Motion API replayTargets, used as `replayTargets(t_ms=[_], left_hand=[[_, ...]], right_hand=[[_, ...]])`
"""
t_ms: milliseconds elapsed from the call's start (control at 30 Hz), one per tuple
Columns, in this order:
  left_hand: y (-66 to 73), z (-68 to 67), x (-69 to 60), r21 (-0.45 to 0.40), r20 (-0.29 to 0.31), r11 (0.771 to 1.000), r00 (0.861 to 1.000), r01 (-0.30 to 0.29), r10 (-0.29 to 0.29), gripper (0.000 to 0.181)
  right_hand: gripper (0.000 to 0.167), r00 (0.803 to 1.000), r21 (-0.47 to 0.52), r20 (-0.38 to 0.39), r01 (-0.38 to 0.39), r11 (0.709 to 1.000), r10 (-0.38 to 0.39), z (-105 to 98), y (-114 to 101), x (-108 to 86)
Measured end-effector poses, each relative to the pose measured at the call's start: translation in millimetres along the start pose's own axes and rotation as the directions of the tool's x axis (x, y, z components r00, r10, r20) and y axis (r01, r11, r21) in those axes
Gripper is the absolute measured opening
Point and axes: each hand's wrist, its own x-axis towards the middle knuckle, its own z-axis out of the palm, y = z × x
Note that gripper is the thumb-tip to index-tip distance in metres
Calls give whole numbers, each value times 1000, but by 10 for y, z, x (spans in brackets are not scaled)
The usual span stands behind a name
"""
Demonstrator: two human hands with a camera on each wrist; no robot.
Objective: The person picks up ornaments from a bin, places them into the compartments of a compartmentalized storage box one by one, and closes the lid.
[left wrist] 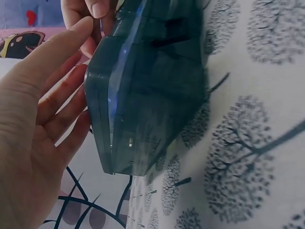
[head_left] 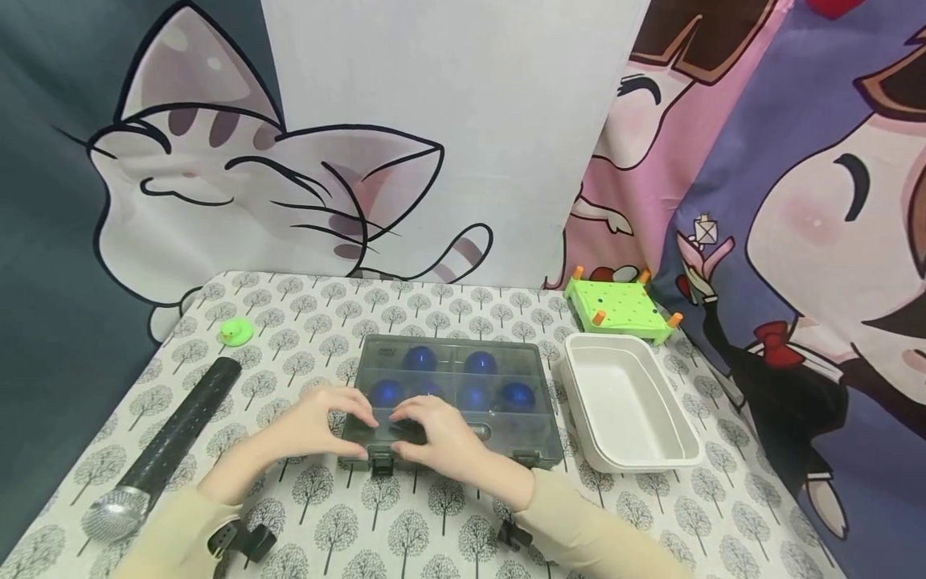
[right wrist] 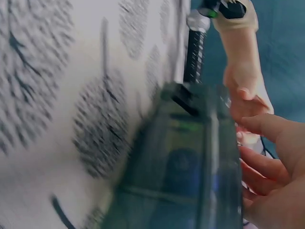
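A clear grey plastic case (head_left: 452, 434) lies with its lid down on the table, several blue balls (head_left: 517, 396) showing through it. At its front left, a latch (head_left: 382, 461) sticks outward from the edge. My left hand (head_left: 321, 422) rests at the front left corner, fingers over the lid and thumb near the latch. Just right of the latch, my right hand (head_left: 441, 434) touches the lid with its fingertips, thumb at the front edge. In the left wrist view, the left fingers lie loosely against the case (left wrist: 143, 95). Neither hand visibly grips anything.
A white plastic basin (head_left: 629, 402) stands right of the case, with an upturned green pegged toy (head_left: 618, 307) behind it. At the left lie a black microphone (head_left: 166, 442) and a green rubber duck (head_left: 235, 330). A second latch (head_left: 526, 458) sits at the case's front right.
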Motion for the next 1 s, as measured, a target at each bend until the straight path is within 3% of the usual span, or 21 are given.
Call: replayTargets(t_ms=[167, 300, 767, 1000], left_hand=[[16, 23, -59, 22, 37, 999, 999, 34, -35, 33], [11, 53, -85, 31, 34, 999, 999, 28, -29, 32], [-11, 200, -99, 16, -62, 998, 996, -62, 63, 31], [-44, 202, -99, -19, -50, 1000, 999, -14, 13, 27]], right_hand=[[39, 999, -34, 0, 34, 999, -34, 118, -21, -23], [45, 998, -54, -15, 55, 997, -56, 177, 15, -38], [58, 998, -66, -21, 62, 996, -64, 297, 50, -71], [73, 997, -186, -20, 64, 981, -69, 352, 12, -65]])
